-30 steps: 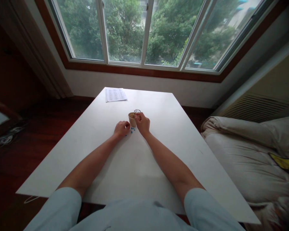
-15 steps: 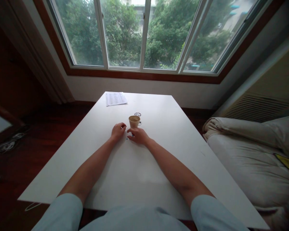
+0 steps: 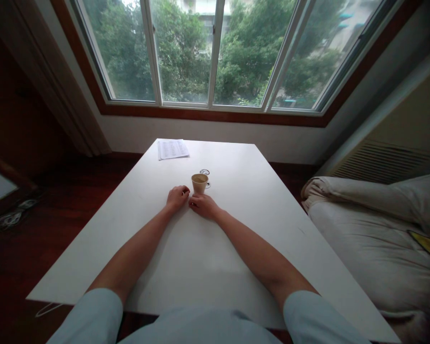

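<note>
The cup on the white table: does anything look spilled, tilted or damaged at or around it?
Nothing stands out as spilled or damaged. The cup stands upright on the white table, its rim looking whole; the right hand partly hides its base. The papers near the far edge are slightly uneven.

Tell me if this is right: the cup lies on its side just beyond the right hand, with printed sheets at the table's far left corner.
No: in the head view the cup stands upright, just beyond the right hand, with printed sheets at the table's far left corner.
</note>
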The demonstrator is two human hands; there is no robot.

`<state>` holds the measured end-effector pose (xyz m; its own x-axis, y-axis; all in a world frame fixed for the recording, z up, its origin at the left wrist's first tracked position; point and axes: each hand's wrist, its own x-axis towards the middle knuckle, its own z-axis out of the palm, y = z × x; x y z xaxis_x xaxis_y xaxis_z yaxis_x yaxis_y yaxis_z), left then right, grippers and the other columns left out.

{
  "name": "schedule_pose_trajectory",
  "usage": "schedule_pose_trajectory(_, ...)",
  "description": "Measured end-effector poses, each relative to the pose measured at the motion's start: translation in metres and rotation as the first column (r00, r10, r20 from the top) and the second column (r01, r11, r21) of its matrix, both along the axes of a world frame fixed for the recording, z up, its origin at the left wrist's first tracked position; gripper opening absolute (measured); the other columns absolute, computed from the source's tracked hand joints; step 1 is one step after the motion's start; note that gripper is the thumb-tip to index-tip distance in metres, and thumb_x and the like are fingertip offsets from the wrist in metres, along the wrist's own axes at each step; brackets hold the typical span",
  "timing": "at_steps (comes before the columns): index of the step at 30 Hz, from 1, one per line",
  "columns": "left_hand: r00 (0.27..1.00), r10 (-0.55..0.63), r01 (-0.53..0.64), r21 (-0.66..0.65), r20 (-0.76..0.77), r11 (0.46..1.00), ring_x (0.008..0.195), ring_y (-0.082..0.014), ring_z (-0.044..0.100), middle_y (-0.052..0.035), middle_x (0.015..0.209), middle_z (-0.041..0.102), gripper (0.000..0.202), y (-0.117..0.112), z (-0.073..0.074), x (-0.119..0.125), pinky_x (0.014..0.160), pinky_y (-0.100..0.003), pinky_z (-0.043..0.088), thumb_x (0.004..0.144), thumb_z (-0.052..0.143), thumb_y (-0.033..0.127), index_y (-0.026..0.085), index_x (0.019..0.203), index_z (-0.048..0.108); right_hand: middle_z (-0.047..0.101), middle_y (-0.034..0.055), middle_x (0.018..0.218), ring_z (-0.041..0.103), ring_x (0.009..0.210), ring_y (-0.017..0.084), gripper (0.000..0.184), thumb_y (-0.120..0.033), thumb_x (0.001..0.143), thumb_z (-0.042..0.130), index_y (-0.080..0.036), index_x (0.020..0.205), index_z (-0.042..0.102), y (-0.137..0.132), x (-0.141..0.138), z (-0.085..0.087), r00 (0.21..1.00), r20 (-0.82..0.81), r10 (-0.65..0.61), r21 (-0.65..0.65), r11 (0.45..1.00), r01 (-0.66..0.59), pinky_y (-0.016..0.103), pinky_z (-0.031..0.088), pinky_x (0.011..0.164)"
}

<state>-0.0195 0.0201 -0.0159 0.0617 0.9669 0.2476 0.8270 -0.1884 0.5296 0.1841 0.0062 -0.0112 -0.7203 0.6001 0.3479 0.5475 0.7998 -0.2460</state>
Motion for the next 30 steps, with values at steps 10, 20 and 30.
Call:
schedule_pose_trajectory(10, 0.998, -0.056, 0.056, 0.002, -0.029, 0.998, 0.099, -0.0246, 0.072, -0.0066, 0.105, 0.084, 0.022, -0.003, 0.004, 0.002, 0.091, -0.036, 0.053, 0.101, 0.064, 0.025, 0.024, 0.105, 0.085, 0.076, 0.0057, 0.101, 0.067, 0.092, 0.020, 0.010, -0.020, 0.108, 0.065, -0.023, 0.103, 0.073, 0.011, 0.007, -0.010, 0.928, -0.340, -0.151, -0.023, 0.988, 0.153, 0.030, 0.049, 0.083)
schedule_pose_trajectory(20, 0.979, -0.201, 0.202, 0.095, -0.017, 0.975, 0.090, -0.0220, 0.068, -0.0060, 0.094, 0.079, 0.017, -0.010, 0.003, 0.013, 0.086, -0.033, 0.053, 0.100, 0.064, 0.020, 0.021, 0.099, 0.081, 0.073, 0.0039, 0.094, 0.063, 0.082, 0.019, 0.008, -0.017, 0.100, 0.069, -0.023, 0.099, 0.074, 0.022, 0.013, -0.018, 0.850, -0.499, -0.168, -0.081, 0.986, 0.148, 0.030, 0.051, 0.079)
schedule_pose_trajectory(30, 0.983, -0.182, 0.180, 0.057, 0.035, 0.982, 0.086, -0.0206, 0.069, -0.0058, 0.097, 0.080, 0.018, -0.012, 0.004, 0.018, 0.081, -0.031, 0.052, 0.100, 0.066, 0.022, 0.021, 0.103, 0.083, 0.073, 0.0038, 0.094, 0.063, 0.081, 0.019, 0.016, -0.009, 0.091, 0.071, -0.023, 0.096, 0.076, 0.024, 0.013, -0.020, 0.838, -0.520, -0.165, -0.073, 0.986, 0.149, 0.030, 0.052, 0.076)
